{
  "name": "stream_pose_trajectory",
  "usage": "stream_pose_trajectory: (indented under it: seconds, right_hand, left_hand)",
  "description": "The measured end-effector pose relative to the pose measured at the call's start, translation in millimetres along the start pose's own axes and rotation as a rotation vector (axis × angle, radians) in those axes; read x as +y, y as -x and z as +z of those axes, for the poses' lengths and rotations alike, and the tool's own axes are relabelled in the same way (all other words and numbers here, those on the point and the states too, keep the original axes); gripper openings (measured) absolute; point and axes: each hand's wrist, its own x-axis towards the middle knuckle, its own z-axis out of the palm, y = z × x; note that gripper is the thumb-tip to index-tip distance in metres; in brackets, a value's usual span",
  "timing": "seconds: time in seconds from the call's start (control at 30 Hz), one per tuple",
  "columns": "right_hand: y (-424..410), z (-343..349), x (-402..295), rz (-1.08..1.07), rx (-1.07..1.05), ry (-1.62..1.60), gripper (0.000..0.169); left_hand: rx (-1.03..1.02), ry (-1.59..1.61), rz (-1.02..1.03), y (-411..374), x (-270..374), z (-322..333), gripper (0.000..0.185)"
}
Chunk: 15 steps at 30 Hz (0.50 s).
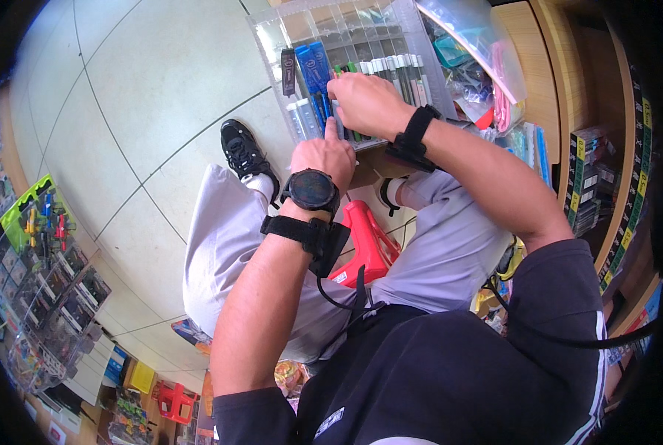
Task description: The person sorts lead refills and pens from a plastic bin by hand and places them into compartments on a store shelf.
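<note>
A clear plastic organizer point(353, 41) with several compartments lies before me at the top of the view. My left hand point(327, 158) is at its near edge, index finger stretched out against slim blue pens point(321, 107). Its other fingers are curled, and their grip is hidden. Over the middle compartments my right hand point(367, 103) bends downward; its fingertips are largely hidden. Blue packets point(313, 65) and a dark packet point(288, 72) stand left of it. Clear white-capped tubes point(303, 118) fill the near left compartment. White-capped sticks point(401, 72) stand in a row at the right.
A red plastic stool point(364, 242) is between my legs. To the right are plastic bags point(467, 83) and a wooden shelf point(576, 105) with small boxes point(587, 183). A display rack point(53, 289) of packaged goods is at the left, by the tiled floor point(159, 94).
</note>
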Motion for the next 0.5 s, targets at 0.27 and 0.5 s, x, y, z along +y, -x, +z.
stream_pose_trajectory:
  seconds: [0.27,0.5]
  right_hand:
    - [1.5,7.2,-6.1,-0.024,0.028,-0.158,0.015]
    - [-4.0,0.9,-0.2,0.056,0.075,-0.243,0.016]
  left_hand:
    - [-0.036,-0.044,0.093,5.2,-3.0,-7.6,0.036]
    - [0.003,0.100,0.061,2.8,-5.3,-0.6,0.036]
